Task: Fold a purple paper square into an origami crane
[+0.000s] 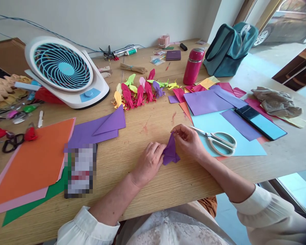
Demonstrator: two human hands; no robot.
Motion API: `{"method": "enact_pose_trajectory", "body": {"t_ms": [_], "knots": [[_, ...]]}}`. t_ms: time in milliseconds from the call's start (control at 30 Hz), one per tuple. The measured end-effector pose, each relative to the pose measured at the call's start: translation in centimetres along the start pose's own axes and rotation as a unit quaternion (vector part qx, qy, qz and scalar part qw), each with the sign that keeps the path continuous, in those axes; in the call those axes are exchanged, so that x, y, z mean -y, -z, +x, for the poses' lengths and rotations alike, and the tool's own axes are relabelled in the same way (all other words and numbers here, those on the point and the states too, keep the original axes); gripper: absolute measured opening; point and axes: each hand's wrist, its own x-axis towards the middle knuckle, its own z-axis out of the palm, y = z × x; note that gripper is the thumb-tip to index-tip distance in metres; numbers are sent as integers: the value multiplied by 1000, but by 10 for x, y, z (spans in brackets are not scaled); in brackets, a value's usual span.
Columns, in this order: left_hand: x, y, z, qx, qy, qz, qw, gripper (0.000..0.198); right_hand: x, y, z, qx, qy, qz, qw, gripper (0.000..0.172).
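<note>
A small folded piece of purple paper [170, 149] lies on the wooden table in front of me, narrow at its far tip and wider near me. My left hand [150, 158] presses on its left side, fingers together on the paper's edge. The far tip is pinched between the thumb and fingers of my right hand [188, 141]. Just right of that hand, white-handled scissors [216, 139] rest partly spread on a light blue sheet [244, 146]. Larger purple sheets [81, 131] lie to the left, one with a folded corner.
Several colourful folded paper figures [140, 90] cluster at the table's middle back. A white fan [63, 68] stands behind on the left, above orange paper [40, 156]. At right are a phone [261, 122], crumpled brown paper [276, 102], a pink flask [193, 66] and a teal bag [226, 56].
</note>
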Motion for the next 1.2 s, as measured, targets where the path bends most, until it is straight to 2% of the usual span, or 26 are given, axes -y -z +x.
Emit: {"method": "enact_pose_trajectory", "body": {"t_ms": [567, 633, 733, 867, 1000, 1200], "knots": [[-5, -2, -1, -3, -6, 29, 1000, 32, 8, 1, -3, -20, 49, -60, 997, 9], [-5, -2, -2, -12, 3, 0, 1000, 34, 8, 1, -3, -18, 59, -59, 996, 9], [-4, 1, -4, -38, 40, -118, 992, 32, 9, 1, -5, 6, 94, -43, 995, 10], [1, 5, -2, -51, 128, -293, 946, 23, 12, 3, -6, 51, 157, -8, 986, 12], [6, 4, 4, -60, 162, -416, 893, 23, 15, 4, -7, 92, 193, 24, 977, 13], [5, 6, 11, 11, 186, -566, 803, 39, 12, 0, -10, 108, 236, 38, 965, 11]]}}
